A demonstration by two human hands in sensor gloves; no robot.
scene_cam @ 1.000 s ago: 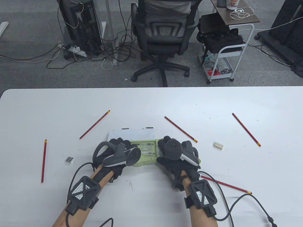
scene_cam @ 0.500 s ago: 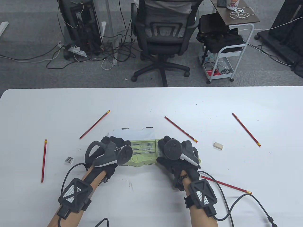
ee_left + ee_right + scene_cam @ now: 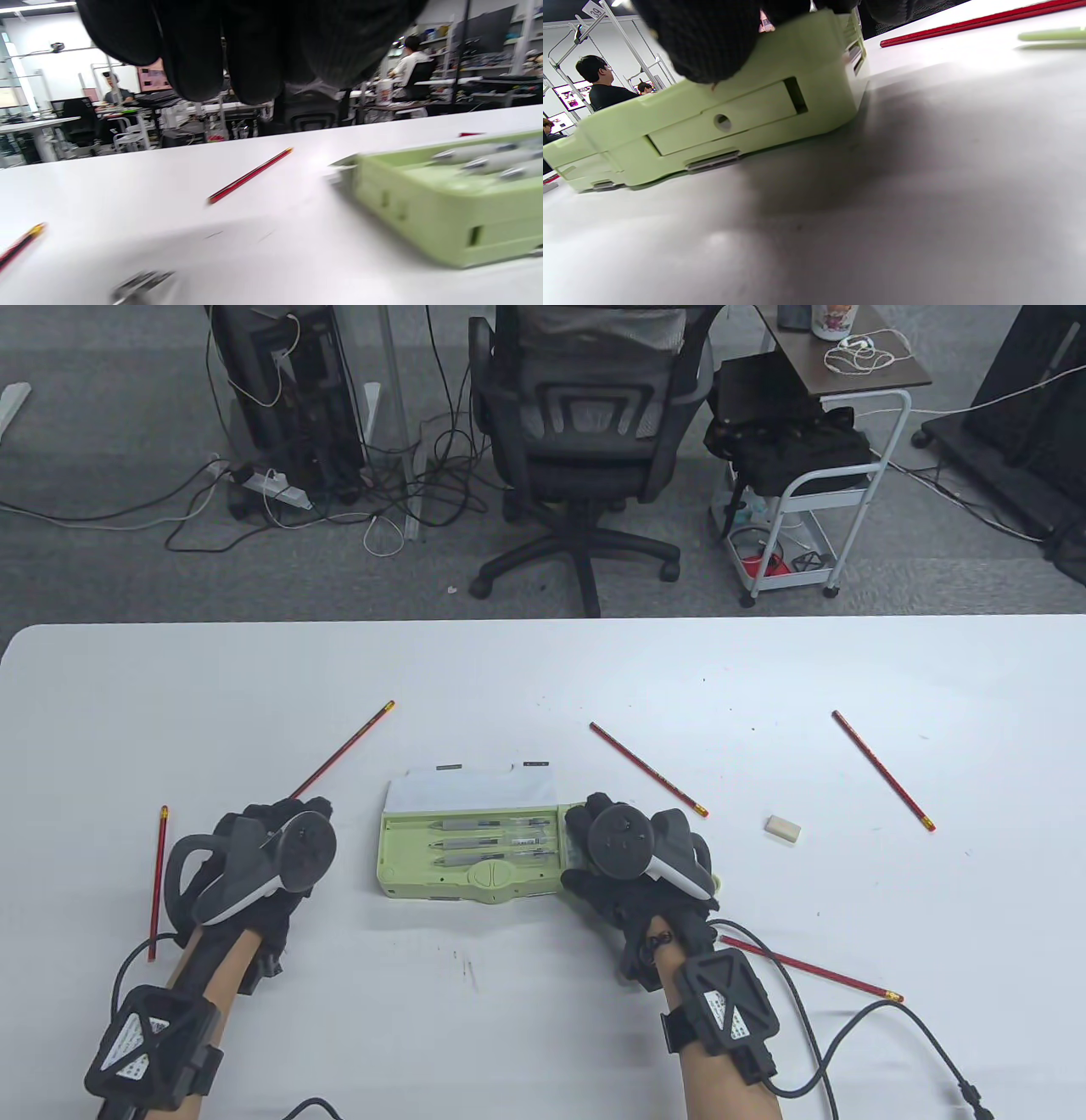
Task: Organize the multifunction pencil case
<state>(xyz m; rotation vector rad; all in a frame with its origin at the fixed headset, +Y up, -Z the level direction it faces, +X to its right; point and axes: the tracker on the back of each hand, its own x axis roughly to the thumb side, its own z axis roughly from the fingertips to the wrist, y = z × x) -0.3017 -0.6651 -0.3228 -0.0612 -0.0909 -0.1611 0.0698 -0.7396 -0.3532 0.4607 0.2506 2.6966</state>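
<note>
An open green pencil case [image 3: 471, 848] lies at the near middle of a white table [image 3: 543, 678], its white-lined lid [image 3: 471, 791] folded back on the far side and three grey pens [image 3: 492, 841] lined up in the tray. The right hand [image 3: 632, 865] rests on the case's right end — gloved fingers [image 3: 700, 38] curled over the top edge of the green shell, as the right wrist view shows. The left hand [image 3: 267, 857] hangs above the table well to the left of the case, holding nothing; its fingertips [image 3: 250, 51] bunch loosely downward in the left wrist view. Red pencils lie scattered around the case: one [image 3: 339, 752] to the far left, one [image 3: 158, 882] beyond the left hand, one [image 3: 649, 769] to the far right, another [image 3: 882, 769] further right, and one [image 3: 810, 969] near the right wrist. A white eraser [image 3: 782, 828] sits to the right of the case — well apart from it.
</note>
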